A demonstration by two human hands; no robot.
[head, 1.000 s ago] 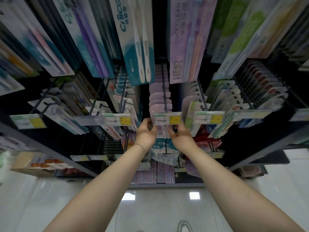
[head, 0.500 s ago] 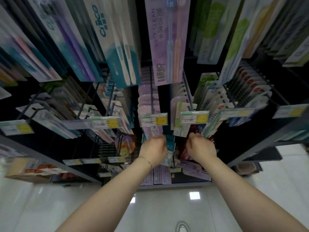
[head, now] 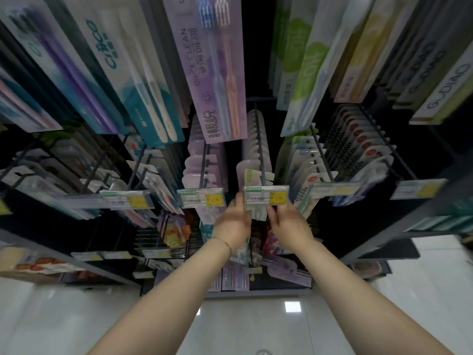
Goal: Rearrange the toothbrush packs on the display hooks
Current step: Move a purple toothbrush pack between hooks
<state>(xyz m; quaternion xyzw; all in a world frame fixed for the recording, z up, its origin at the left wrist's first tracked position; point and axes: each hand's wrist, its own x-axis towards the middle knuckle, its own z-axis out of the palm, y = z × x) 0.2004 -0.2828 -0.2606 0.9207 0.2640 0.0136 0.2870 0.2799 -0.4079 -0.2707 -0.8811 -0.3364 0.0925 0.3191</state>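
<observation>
Hands: we've got both up at the front end of one display hook [head: 260,139] on the rack, right under its price tag [head: 266,198].
Left hand [head: 234,224]: fingers curled loosely beside the tag's left edge; thumb [head: 240,201] raised against it. We can't tell whether it actually pinches anything.
Right hand [head: 288,226]: fingers bent in just below the tag's lower edge, touching or nearly touching the front pack [head: 252,175]; whether they have closed on it is hidden from us.
Toothbrush packs: the front pack, white card with a green top, hangs at the hook's front end, ahead of a row of pale lilac packs [head: 253,129] running back toward the rack.
Technique: we'd judge the tag must tip up out of the way, one hand steadying it, the other drawing the pack straight along the wire so the hang hole doesn't snag or tear.
Materials: thin dark metal wire for the hook; glossy plastic tag holder with a yellow patch; packs look like stiff card with clear blister fronts, flat and light, likely to swing.
Neighbours: the next hook [head: 204,160] to the left carries lilac round-topped packs behind its own tag [head: 202,198].
Overhead: long purple pack [head: 217,73] hangs from the row above, bristles showing.
</observation>
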